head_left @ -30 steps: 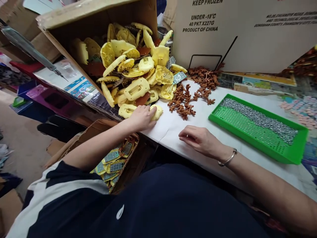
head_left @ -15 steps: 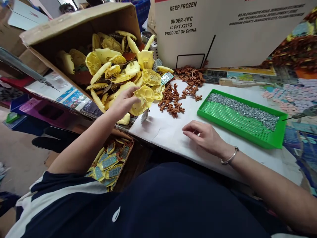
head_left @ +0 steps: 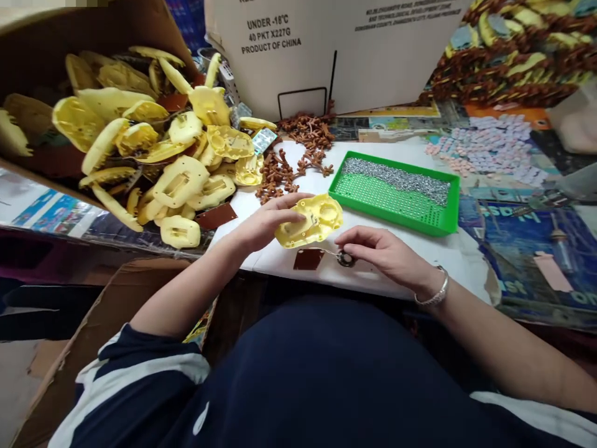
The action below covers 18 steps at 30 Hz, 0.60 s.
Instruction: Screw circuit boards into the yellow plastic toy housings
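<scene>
My left hand [head_left: 275, 219] grips a yellow plastic shell [head_left: 313, 219], its hollow inner side with posts facing up, over the white work surface. Between the thumb and fingers of my right hand [head_left: 380, 249] is a small round speaker [head_left: 346, 258], dark with a pale centre. A thin wire runs from the speaker toward a brown circuit board [head_left: 308, 259] just below the shell. Whether the board rests on the surface or hangs, I cannot tell.
Left, a cardboard box [head_left: 100, 18] spills yellow shells [head_left: 181, 180]. Brown plastic pieces [head_left: 277, 174] lie mid-table. A green tray [head_left: 396, 214] of small metal screws [head_left: 401, 179] stands right, with pink and white pieces [head_left: 494, 146] beyond it. A large carton [head_left: 289, 74] stands behind.
My left hand has brought a yellow shell from the pile to the middle. My right hand now holds the speaker. The wired board has come into view, and the camera has turned right.
</scene>
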Each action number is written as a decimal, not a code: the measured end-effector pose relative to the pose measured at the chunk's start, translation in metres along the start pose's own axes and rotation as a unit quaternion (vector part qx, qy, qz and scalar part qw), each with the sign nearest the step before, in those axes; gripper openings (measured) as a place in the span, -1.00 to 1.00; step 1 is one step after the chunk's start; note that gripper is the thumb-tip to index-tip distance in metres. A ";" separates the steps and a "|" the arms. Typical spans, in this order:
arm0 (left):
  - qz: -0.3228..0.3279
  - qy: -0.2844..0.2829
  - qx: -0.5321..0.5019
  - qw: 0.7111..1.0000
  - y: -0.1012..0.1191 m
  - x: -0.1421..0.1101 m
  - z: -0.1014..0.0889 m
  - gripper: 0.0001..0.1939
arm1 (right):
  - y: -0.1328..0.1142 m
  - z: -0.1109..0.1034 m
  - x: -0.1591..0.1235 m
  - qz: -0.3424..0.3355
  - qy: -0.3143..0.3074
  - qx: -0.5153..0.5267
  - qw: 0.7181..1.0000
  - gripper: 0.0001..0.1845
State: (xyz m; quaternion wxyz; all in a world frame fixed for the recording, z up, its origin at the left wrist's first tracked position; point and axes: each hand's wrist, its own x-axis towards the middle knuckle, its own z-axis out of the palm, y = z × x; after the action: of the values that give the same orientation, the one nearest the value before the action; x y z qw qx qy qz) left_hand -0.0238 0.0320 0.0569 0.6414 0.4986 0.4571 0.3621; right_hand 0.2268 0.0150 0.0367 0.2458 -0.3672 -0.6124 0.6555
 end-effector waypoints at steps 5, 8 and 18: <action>0.006 -0.115 0.158 0.981 -0.022 0.036 0.017 -0.52 | 0.018 -0.019 -0.030 -0.067 0.131 -0.267 0.952 -0.81; 0.136 -0.039 0.396 0.907 -0.030 0.044 0.025 -0.59 | 0.032 -0.023 -0.036 -0.132 0.193 -0.456 0.859 -0.82; 0.251 0.039 0.513 0.820 -0.054 -0.022 0.034 -0.62 | 0.041 -0.027 -0.056 -0.166 0.136 -0.511 0.832 -0.77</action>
State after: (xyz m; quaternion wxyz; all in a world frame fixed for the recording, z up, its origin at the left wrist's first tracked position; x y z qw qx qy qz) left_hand 0.0017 -0.0116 0.0127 0.1617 0.8386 0.4599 0.2431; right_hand 0.2874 -0.0164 0.0074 0.2086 -0.4188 -0.8723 0.1418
